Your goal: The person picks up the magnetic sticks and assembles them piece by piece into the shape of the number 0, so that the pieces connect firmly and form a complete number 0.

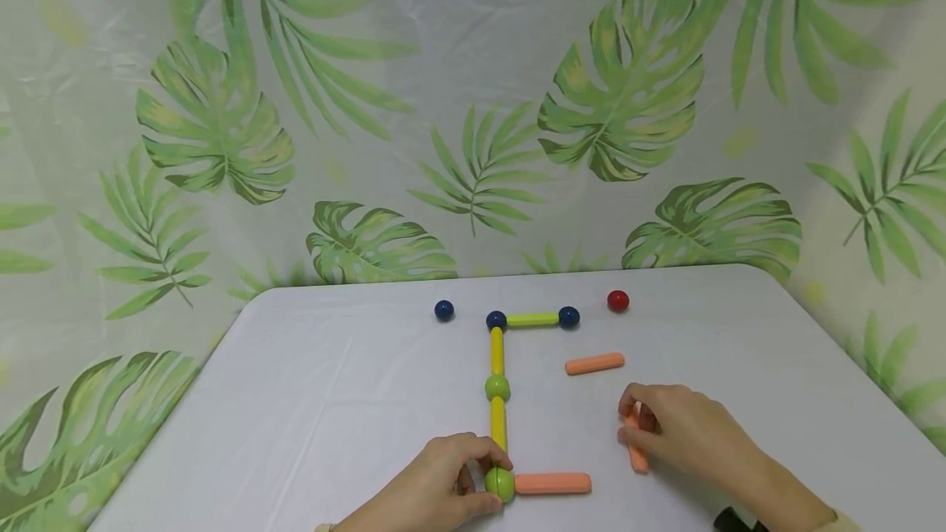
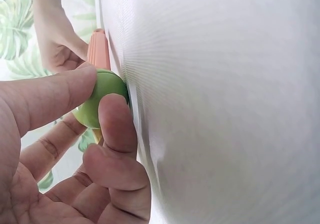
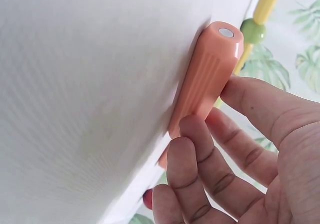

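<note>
With thumb and fingers, my left hand (image 1: 442,479) pinches a green ball (image 1: 502,486) at the near corner of a stick-and-ball figure. An orange stick (image 1: 553,483) runs right from that ball, and a yellow stick (image 1: 498,424) runs away from it to another green ball (image 1: 498,387). Beyond it, a second yellow stick (image 1: 497,351) reaches a dark blue ball (image 1: 496,321). To the right, my right hand (image 1: 695,433) holds a loose orange stick (image 3: 210,69) between thumb and fingers, low over the white tabletop. A pale metal disc shows in this stick's end in the right wrist view.
A yellow-green stick (image 1: 534,319) joins the far blue ball to another dark blue ball (image 1: 569,317). Loose on the table (image 1: 332,401) lie an orange stick (image 1: 594,364), a red ball (image 1: 617,300) and a blue ball (image 1: 444,310). A leaf-patterned cloth (image 1: 473,89) hangs behind.
</note>
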The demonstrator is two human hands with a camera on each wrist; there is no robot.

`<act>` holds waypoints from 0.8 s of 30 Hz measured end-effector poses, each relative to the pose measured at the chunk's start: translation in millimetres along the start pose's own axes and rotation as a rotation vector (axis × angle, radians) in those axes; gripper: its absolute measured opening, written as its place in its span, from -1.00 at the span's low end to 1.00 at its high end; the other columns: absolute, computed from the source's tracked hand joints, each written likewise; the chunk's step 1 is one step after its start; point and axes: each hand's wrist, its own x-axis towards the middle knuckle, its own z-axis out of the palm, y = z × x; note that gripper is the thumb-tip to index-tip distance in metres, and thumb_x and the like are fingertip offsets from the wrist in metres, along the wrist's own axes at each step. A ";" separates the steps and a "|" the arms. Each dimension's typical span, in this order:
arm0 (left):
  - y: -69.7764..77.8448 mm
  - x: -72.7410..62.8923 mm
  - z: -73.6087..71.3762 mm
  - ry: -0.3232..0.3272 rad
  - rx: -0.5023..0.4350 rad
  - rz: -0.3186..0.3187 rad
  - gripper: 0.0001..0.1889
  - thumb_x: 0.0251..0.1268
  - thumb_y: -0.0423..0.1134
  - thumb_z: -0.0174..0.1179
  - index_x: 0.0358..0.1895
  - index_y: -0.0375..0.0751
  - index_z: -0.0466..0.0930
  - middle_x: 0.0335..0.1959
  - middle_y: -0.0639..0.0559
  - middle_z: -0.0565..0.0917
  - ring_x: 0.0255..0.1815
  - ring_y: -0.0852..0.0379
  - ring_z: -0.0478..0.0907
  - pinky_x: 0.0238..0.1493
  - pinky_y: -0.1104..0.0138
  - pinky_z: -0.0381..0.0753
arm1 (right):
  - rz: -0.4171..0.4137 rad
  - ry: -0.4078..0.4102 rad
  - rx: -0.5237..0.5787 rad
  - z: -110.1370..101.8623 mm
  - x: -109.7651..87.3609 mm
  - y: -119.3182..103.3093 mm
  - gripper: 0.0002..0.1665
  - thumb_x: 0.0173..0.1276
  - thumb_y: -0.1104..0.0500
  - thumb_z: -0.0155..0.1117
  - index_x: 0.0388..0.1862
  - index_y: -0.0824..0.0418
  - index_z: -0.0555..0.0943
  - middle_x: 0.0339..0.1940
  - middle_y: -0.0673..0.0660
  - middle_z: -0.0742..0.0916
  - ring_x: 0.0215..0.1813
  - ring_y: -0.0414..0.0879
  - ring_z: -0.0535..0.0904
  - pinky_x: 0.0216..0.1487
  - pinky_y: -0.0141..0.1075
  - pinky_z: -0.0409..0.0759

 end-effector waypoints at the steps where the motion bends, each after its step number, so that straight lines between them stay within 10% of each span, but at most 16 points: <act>1: -0.1 0.0 0.0 0.001 0.001 0.000 -0.69 0.34 -0.31 0.50 0.07 0.04 0.72 -0.19 0.30 0.69 -0.42 0.46 0.52 -0.30 0.51 0.61 | 0.000 -0.002 0.000 -0.6 1.1 0.4 -0.76 0.31 -0.04 0.61 -0.26 -0.17 0.64 -0.55 -0.15 0.51 -0.51 -0.28 0.35 -0.48 -0.37 0.27; 12: -1.7 0.2 -0.9 0.003 0.002 0.000 -0.70 0.34 -0.31 0.50 0.07 0.05 0.72 -0.17 0.35 0.68 -0.45 0.47 0.51 -0.33 0.50 0.62 | -0.087 0.011 -0.041 -19.8 30.1 -22.1 -0.78 0.38 -0.07 0.56 -0.14 -0.06 0.71 -0.52 -0.18 0.58 -0.48 -0.27 0.41 -0.45 -0.34 0.39; 24: -0.7 1.5 -0.8 0.011 0.008 -0.011 -0.69 0.31 -0.33 0.53 0.05 0.04 0.74 -0.16 0.33 0.69 -0.46 0.48 0.50 -0.35 0.52 0.60 | -0.273 -0.011 0.042 -27.0 134.2 -91.5 -0.72 0.45 0.02 0.52 0.04 0.10 0.73 -0.29 -0.01 0.77 -0.30 -0.18 0.60 -0.25 -0.30 0.59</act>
